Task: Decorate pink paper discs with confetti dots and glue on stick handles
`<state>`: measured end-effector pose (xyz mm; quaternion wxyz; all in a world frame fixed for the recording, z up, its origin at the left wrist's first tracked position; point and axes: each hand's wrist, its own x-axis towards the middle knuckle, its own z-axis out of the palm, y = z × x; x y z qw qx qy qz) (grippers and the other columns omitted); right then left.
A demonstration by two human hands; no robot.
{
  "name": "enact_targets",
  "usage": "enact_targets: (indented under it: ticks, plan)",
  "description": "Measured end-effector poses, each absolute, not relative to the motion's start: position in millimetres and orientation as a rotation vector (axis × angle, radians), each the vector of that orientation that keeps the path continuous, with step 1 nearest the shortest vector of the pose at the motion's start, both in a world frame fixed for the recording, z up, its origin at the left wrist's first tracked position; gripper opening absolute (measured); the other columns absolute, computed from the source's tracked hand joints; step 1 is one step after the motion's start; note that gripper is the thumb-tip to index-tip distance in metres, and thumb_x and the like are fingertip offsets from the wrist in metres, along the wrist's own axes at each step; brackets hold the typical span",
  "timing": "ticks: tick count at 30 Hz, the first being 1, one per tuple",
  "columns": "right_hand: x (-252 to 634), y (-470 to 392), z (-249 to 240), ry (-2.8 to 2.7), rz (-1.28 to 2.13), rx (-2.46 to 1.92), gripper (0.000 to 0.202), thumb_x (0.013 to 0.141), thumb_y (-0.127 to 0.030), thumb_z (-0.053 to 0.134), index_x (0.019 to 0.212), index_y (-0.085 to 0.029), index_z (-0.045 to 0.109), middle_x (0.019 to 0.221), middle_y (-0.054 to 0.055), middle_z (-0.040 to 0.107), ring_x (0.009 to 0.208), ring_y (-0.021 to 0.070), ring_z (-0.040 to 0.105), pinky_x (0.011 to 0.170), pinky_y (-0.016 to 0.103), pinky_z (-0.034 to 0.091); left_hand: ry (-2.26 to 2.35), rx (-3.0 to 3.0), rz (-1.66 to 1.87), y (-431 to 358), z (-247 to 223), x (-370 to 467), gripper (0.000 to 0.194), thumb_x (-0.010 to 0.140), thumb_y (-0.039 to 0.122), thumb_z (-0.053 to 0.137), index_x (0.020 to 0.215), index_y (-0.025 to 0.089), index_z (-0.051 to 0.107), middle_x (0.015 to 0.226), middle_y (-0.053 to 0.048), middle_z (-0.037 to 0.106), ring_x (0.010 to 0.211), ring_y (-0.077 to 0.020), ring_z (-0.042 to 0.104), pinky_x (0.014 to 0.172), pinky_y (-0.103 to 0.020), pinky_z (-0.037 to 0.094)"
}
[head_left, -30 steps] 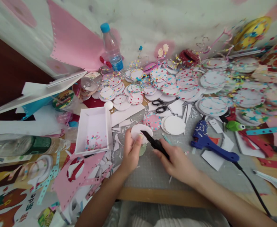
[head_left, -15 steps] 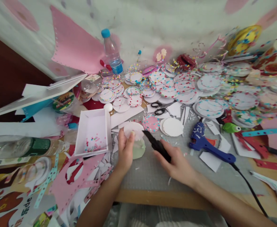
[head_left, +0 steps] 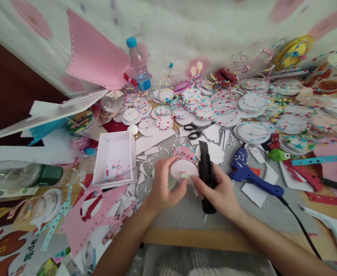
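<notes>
My left hand [head_left: 168, 182] grips the left edge of a white paper disc [head_left: 182, 168] between thumb and fingers, holding it over the grey cutting mat [head_left: 180, 220]. In my right hand [head_left: 218, 191] is a black utility knife [head_left: 206, 174], its blade pointing away from me. The right thumb reaches the disc's lower right edge. A pale green disc lies partly hidden beneath my left hand. Behind the held disc is a pink disc [head_left: 185, 151] with coloured dots, and a stack of white discs [head_left: 216, 152] is partly covered by the knife.
A white box [head_left: 131, 161] with confetti stands left. Black-handled scissors [head_left: 195, 135] lie behind the hands, and a blue glue gun [head_left: 251, 178] with its cord lies right. Many decorated discs [head_left: 253, 101] and a water bottle [head_left: 139, 69] line the back. Paper scraps [head_left: 141, 174] litter the mat.
My left hand has moved right with the white disc. The knife has swung from pointing left to pointing away from me, and my right thumb has come to the disc's edge.
</notes>
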<state>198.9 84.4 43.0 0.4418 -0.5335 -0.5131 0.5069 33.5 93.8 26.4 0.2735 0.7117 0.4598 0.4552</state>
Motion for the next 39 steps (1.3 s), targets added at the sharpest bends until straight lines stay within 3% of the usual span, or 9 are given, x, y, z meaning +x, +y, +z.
enact_targets:
  ticks: [3, 5, 8, 10, 14, 25, 39]
  plan:
    - [199.9, 83.5, 39.7, -1.247, 1.206, -1.342, 0.022, 0.081, -0.037, 0.063, 0.09, -0.022, 0.05, 0.052, -0.007, 0.049, 0.041, 0.0099, 0.042, 0.039, 0.024, 0.036, 1.198, 1.999, 1.341, 96.0, 30.5, 34.0, 0.068, 0.075, 0.02, 0.064, 0.137, 0.021, 0.034, 0.125, -0.015, 0.051, 0.113, -0.0281, 0.052, 0.096, -0.046, 0.042]
    - [200.1, 83.1, 37.9, -1.248, 1.173, -1.361, 0.022, 0.082, -0.038, 0.062, 0.089, -0.022, 0.049, 0.055, -0.006, 0.049, 0.044, 0.0107, 0.043, 0.041, 0.024, 0.037, 1.245, 2.057, 1.46, 96.8, 34.7, 33.1, 0.064, 0.073, 0.022, 0.066, 0.132, 0.021, 0.039, 0.123, -0.014, 0.053, 0.113, -0.0284, 0.052, 0.095, -0.046, 0.042]
    - [200.1, 82.3, 36.4, -1.311, 1.092, -1.377, 0.021, 0.082, -0.038, 0.062, 0.089, -0.022, 0.049, 0.061, -0.005, 0.049, 0.049, 0.0112, 0.045, 0.045, 0.024, 0.039, 1.378, 2.186, 1.491, 97.9, 37.9, 30.4, 0.038, 0.07, 0.026, 0.07, 0.104, 0.021, 0.054, 0.099, -0.008, 0.058, 0.093, -0.0236, 0.056, 0.082, -0.039, 0.045]
    - [200.3, 81.8, 36.1, -1.396, 1.025, -1.365, 0.02, 0.083, -0.037, 0.062, 0.089, -0.022, 0.05, 0.065, -0.004, 0.049, 0.051, 0.011, 0.045, 0.047, 0.024, 0.04, 1.394, 2.289, 1.347, 98.8, 37.0, 29.1, 0.019, 0.074, 0.027, 0.068, 0.085, 0.021, 0.054, 0.078, -0.003, 0.058, 0.075, -0.0188, 0.055, 0.071, -0.033, 0.042]
    - [200.8, 81.6, 35.1, -1.569, 0.963, -1.338, 0.017, 0.084, -0.037, 0.059, 0.09, -0.021, 0.052, 0.073, 0.0, 0.055, 0.064, 0.0141, 0.051, 0.057, 0.025, 0.044, 1.368, 2.421, 1.154, 100.7, 33.3, 29.6, 0.017, 0.083, 0.025, 0.058, 0.069, 0.021, 0.048, 0.057, 0.002, 0.051, 0.056, -0.0147, 0.048, 0.061, -0.031, 0.034]
    - [200.6, 82.0, 34.9, -1.609, 0.934, -1.333, 0.018, 0.085, -0.035, 0.056, 0.096, -0.022, 0.052, 0.081, 0.003, 0.061, 0.073, 0.0169, 0.056, 0.064, 0.026, 0.046, 1.264, 2.39, 1.08, 102.2, 32.6, 32.9, 0.017, 0.086, 0.017, 0.05, 0.071, 0.022, 0.045, 0.057, 0.002, 0.049, 0.056, -0.0145, 0.044, 0.059, -0.03, 0.033]
    - [197.8, 76.9, 36.9, -1.458, 1.051, -1.306, 0.015, 0.081, -0.03, 0.06, 0.084, -0.022, 0.048, 0.062, -0.005, 0.046, 0.051, 0.0101, 0.043, 0.045, 0.022, 0.036, 1.132, 2.463, 1.22, 100.6, 29.9, 33.0, 0.018, 0.084, 0.013, 0.052, 0.076, 0.022, 0.039, 0.062, 0.002, 0.041, 0.062, -0.0158, 0.041, 0.058, -0.029, 0.035]
